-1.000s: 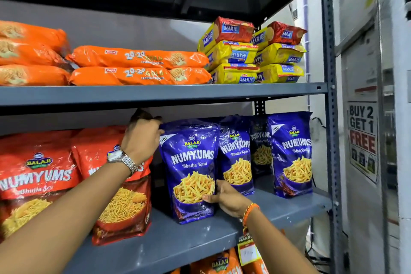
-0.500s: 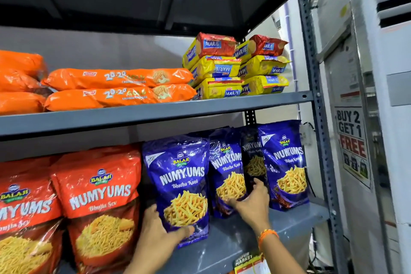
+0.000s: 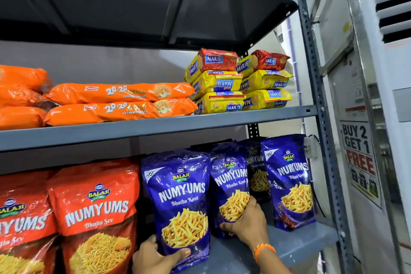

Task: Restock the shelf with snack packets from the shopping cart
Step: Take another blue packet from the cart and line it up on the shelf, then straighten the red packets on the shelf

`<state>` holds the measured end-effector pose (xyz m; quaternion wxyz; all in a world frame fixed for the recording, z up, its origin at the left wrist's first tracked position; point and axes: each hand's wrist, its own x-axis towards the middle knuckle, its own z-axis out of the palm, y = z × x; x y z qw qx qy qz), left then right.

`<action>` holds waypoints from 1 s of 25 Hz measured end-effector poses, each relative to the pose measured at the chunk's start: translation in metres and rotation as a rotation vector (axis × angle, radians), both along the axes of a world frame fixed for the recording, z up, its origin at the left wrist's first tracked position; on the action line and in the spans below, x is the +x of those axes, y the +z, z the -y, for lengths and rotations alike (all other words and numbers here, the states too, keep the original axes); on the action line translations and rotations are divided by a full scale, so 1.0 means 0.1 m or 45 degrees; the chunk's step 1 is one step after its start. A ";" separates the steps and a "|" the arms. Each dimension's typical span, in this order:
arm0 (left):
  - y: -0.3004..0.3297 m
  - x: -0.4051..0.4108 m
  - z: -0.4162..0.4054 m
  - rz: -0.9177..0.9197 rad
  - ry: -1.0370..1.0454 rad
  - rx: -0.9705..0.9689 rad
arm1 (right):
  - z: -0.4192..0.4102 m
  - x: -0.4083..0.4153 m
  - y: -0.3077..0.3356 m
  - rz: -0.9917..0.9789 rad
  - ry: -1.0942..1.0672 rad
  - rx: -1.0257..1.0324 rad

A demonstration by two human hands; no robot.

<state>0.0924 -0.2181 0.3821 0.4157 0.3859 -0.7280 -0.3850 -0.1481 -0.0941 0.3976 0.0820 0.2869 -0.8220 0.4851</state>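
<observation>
Head view | our left hand (image 3: pixel 153 258) clamps the front blue packet (image 3: pixel 180 202) at its base, upright on the lower shelf (image 3: pixel 300 238) | right hand (image 3: pixel 246 227) grips the second blue packet (image 3: pixel 229 182) just right, nearer the gap behind.

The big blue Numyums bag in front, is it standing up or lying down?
Standing up. The blue Numyums bag rests on its bottom edge on the shelf, label upright, with the left hand gripping its base.
</observation>
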 end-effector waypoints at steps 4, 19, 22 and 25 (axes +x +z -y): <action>-0.01 0.15 -0.12 0.034 -0.048 -0.062 | -0.24 0.03 -0.09 -0.092 -0.018 -0.026; -0.12 0.12 -0.20 0.024 0.026 -0.100 | -0.55 0.12 -0.26 -0.107 0.069 -0.168; -0.09 0.15 -0.29 -0.020 0.002 -0.108 | -0.57 0.13 -0.24 -0.096 0.082 -0.139; -0.01 0.34 -0.38 -0.147 -0.128 -0.001 | -0.60 0.20 -0.22 -0.052 0.083 -0.152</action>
